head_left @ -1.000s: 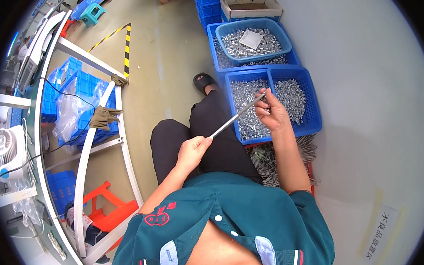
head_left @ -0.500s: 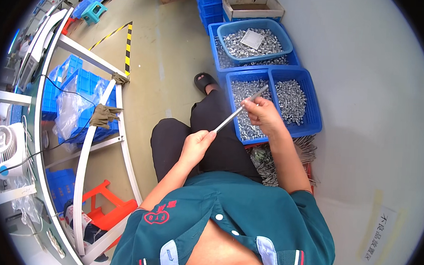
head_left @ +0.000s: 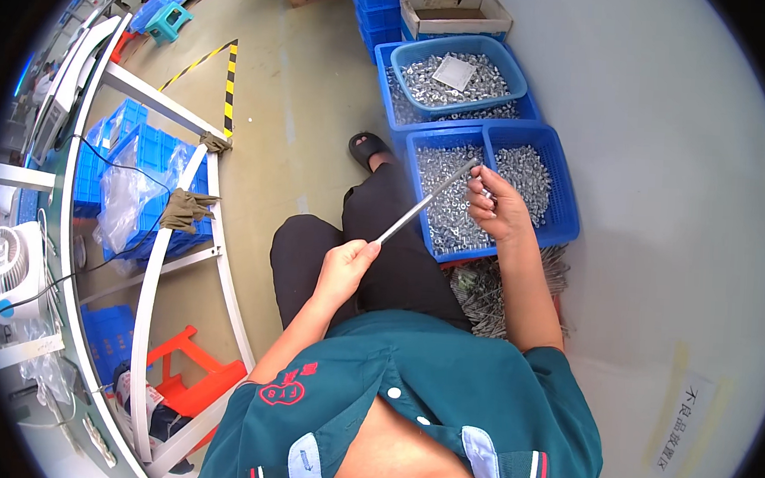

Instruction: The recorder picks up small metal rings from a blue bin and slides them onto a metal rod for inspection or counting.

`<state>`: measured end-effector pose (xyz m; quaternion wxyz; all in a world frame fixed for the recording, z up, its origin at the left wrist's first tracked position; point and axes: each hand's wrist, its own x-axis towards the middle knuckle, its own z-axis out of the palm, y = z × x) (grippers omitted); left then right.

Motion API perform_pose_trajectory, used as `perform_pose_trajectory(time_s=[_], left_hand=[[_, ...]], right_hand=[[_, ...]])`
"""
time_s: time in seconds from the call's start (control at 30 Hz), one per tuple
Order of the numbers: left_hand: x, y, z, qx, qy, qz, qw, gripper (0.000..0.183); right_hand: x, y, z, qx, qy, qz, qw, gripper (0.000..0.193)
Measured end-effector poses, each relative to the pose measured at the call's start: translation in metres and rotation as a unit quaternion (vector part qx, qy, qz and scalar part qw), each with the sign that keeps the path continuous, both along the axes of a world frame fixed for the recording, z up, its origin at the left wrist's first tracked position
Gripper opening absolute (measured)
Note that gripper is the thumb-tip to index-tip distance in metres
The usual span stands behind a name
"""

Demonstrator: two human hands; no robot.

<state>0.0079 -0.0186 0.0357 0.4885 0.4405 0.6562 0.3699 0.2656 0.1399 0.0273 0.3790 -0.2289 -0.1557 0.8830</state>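
The light is bright and even, like daytime inside a big room, and the shadows are soft, with only a small dark patch under the blue bins [head_left: 566, 210] just past the right hand [head_left: 498, 209]. The little metal parts [head_left: 448, 216] below the thin metal rod [head_left: 426, 203] shine with tiny white sparkles, and the rod and both hands look sharp. Far out from the left hand [head_left: 342, 270], the white table edge [head_left: 140, 330] bends like a bow, things get squashed and a bit fuzzy, and the corners go black.
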Motion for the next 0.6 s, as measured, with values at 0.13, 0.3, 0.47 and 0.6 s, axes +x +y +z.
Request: perform_pose_trajectory(time_s=[0.13, 0.3, 0.47, 0.6], left_hand=[[-0.003, -0.008, -0.001, -0.007, 0.028, -0.016, 0.999, 0.045], [-0.005, -0.012, 0.000, -0.014, 0.055, -0.020, 0.998, 0.044], [-0.005, -0.011, 0.001, -0.004, 0.084, -0.019, 0.996, 0.044], [-0.004, -0.010, 0.003, -0.003, 0.080, -0.023, 0.997, 0.044]], right_hand=[[-0.005, 0.001, 0.006, -0.046, 0.071, -0.019, 0.996, 0.015], [-0.006, 0.002, 0.014, -0.080, 0.008, -0.057, 0.995, 0.018], [0.001, 0.001, 0.006, -0.015, 0.080, -0.011, 0.997, 0.018], [0.000, 0.001, 0.005, -0.032, 0.090, 0.028, 0.995, 0.021]])
